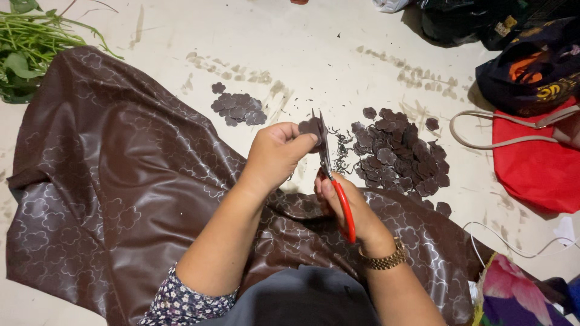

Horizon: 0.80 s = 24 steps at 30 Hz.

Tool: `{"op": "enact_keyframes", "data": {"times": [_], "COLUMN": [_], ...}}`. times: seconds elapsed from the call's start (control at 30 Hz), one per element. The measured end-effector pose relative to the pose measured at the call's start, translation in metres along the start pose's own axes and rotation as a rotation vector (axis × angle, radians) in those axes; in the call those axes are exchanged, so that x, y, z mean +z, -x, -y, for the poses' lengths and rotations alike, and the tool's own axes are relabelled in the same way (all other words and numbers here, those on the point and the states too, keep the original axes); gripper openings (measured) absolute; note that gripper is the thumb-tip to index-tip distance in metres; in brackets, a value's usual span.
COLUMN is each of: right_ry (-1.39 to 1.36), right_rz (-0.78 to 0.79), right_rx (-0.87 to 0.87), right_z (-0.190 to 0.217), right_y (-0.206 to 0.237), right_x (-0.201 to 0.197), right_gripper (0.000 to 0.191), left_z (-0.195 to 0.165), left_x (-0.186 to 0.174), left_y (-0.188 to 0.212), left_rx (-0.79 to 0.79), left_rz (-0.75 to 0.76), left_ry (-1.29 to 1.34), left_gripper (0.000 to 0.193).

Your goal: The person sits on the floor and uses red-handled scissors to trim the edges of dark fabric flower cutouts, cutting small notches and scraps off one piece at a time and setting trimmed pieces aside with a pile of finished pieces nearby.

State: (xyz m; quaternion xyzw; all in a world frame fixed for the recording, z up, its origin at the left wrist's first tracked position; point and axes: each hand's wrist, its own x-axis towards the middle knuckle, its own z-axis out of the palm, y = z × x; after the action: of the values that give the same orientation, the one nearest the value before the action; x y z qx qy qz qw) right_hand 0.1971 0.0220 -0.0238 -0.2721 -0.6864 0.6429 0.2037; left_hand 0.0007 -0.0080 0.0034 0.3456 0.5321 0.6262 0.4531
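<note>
Red-handled scissors (pixel 336 181) in right hand (pixel 344 202), left hand (pixel 275 154) pinching brown cutout (pixel 310 127).

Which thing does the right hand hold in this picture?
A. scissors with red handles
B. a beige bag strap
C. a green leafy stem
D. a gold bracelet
A: the right hand grips the red-handled scissors, whose blades point up at the small brown piece pinched by the left hand.
</note>
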Motion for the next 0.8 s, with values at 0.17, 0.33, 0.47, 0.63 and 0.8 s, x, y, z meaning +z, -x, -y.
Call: {"op": "enact_keyframes", "data": {"times": [0.17, 0.33, 0.47, 0.63, 0.8], "right_ry": [-0.066, -0.130, -0.183, -0.148, -0.128], "right_rz": [0.068, 0.063, 0.068, 0.053, 0.064], "right_rx": [-0.032, -0.005, 0.006, 0.018, -0.007], "right_z": [0.0013, 0.0024, 0.0014, 0.0002, -0.0009], "right_y": [0.0014, 0.0029, 0.0030, 0.0020, 0.0009], "right_x": [-0.0005, -0.0011, 0.0006, -0.0001, -0.0013], "right_gripper": [0.039, 0.041, 0.041, 0.041, 0.043], "left_z": [-0.0021, -0.0004, 0.0029, 0.0040, 0.0027], "left_x": [-0.0011, -0.0005, -0.0010, -0.0024, -0.0010], "left_y": [0.0017, 0.0005, -0.0001, -0.0002, 0.0004], "left_rx": [-0.003, 0.019, 0.027, 0.015, 0.022], "left_rz": [0.017, 0.018, 0.023, 0.014, 0.021], "left_ry": [-0.049, 0.002, 0.038, 0.021, 0.052], "left_gripper": [0.014, 0.013, 0.012, 0.014, 0.014]}}
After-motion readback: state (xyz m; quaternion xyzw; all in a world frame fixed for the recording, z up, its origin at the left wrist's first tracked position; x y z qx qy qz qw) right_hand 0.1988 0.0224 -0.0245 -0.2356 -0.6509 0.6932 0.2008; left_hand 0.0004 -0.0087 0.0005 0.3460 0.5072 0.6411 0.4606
